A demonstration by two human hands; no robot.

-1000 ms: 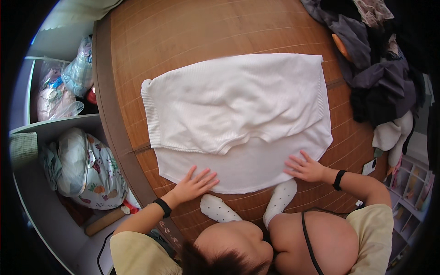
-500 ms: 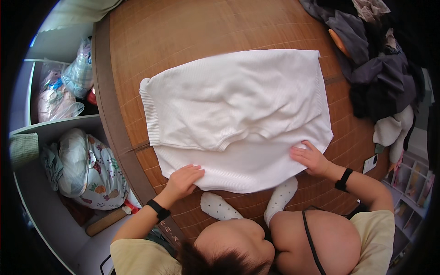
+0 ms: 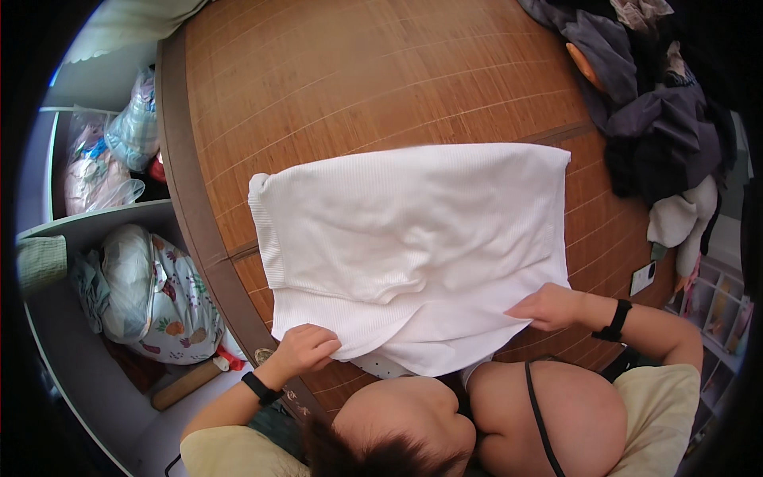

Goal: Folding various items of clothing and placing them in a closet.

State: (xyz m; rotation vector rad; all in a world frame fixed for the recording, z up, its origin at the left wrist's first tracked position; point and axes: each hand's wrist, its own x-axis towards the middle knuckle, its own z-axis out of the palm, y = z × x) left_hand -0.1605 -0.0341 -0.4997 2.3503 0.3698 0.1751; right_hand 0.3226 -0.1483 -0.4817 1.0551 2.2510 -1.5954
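A white ribbed knit garment (image 3: 413,230) lies folded and wrinkled on a brown bamboo mat (image 3: 318,87). Its ribbed band shows along the left side. My left hand (image 3: 302,348) is closed on the near left edge of the garment. On the near right edge, my right hand (image 3: 548,307) pinches the fabric. Between the hands the near edge hangs loose and partly covers my patterned white socks. Each wrist wears a black band.
Dark clothes (image 3: 660,135) are heaped at the far right, with a white cloth (image 3: 683,211) below them. A small white card-like object (image 3: 642,277) lies near the mat's right edge. Left of the mat, open compartments hold stuffed bags (image 3: 171,302) and a rolling-pin-like cylinder (image 3: 187,385).
The garment has slid toward me, its far edge now nearer. My hands have closed on its near edge, the left moving slightly nearer, and my socks are now mostly covered.
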